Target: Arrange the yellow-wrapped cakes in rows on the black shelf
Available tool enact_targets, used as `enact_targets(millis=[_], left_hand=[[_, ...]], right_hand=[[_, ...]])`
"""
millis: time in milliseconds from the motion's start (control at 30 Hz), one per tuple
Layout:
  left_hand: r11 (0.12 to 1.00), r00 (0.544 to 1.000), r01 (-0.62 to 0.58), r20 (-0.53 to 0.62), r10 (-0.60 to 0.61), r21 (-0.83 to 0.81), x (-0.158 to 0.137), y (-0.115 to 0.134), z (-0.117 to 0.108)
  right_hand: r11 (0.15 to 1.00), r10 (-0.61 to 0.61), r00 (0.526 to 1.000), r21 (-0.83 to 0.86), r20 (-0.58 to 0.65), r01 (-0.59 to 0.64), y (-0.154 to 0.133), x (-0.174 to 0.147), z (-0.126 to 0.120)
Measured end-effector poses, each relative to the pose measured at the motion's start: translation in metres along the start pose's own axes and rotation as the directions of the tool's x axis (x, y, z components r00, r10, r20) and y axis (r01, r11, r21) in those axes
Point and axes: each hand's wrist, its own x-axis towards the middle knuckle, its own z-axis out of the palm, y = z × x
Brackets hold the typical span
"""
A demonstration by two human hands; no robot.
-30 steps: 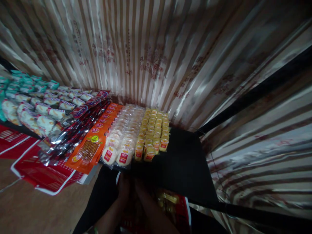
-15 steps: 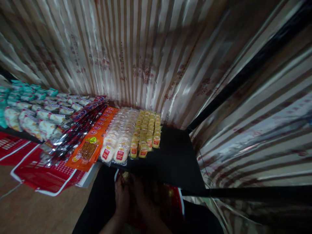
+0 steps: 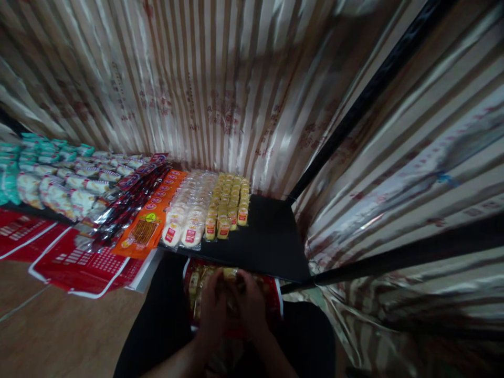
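Both my hands are low over a red basket (image 3: 280, 307) between my knees, which contains yellow wrapped snacks. My left hand (image 3: 213, 296) and my right hand (image 3: 252, 300) face each other with curled fingers. Between their fingertips is a small yellow snack packet (image 3: 230, 272), gripped from both sides; shadow blurs the exact hold. Just beyond, rows of matching yellow snack packets (image 3: 223, 228) stand on a black shelf (image 3: 271, 236). Left of them lie white round crackers in clear wrappers (image 3: 191, 234).
Further left on the shelf are an orange pretzel-stick bag (image 3: 144, 231), dark red packets (image 3: 129, 202), white snack bags (image 3: 57, 194) and teal packets (image 3: 10, 184). Red baskets (image 3: 84, 268) hang below. Striped sheeting (image 3: 220, 79) and a black pole (image 3: 346, 121) stand behind.
Both hands have risen out of the dark lower part of the basket, and the right has moved further from the left. A yellow packet now shows between them. The view has shifted slightly.
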Motion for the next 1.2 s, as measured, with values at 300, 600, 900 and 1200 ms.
enact_targets(millis=[300, 600, 900, 1200], left_hand=[[0.994, 0.985, -0.066, 0.153, 0.079, -0.086, 0.036, 0.066, 0.046], [0.999, 0.985, 0.033, 0.171, -0.029, -0.019, 0.075, 0.055, 0.084], [0.999, 0.988, -0.012, 0.151, 0.019, -0.046, 0.103, 0.037, 0.092], [0.996, 0.984, -0.038, 0.17, 0.051, -0.079, 0.105, 0.023, 0.094]], right_hand=[[0.992, 0.068, 0.983, 0.115, -0.168, -0.049, 0.0, 0.076, -0.029], [0.998, 0.044, 0.974, 0.048, -0.221, -0.034, 0.006, 0.138, -0.015], [1.0, 0.002, 0.981, -0.013, -0.196, -0.004, 0.009, 0.162, -0.003], [0.998, -0.005, 0.982, 0.057, -0.191, 0.016, 0.027, 0.153, 0.007]])
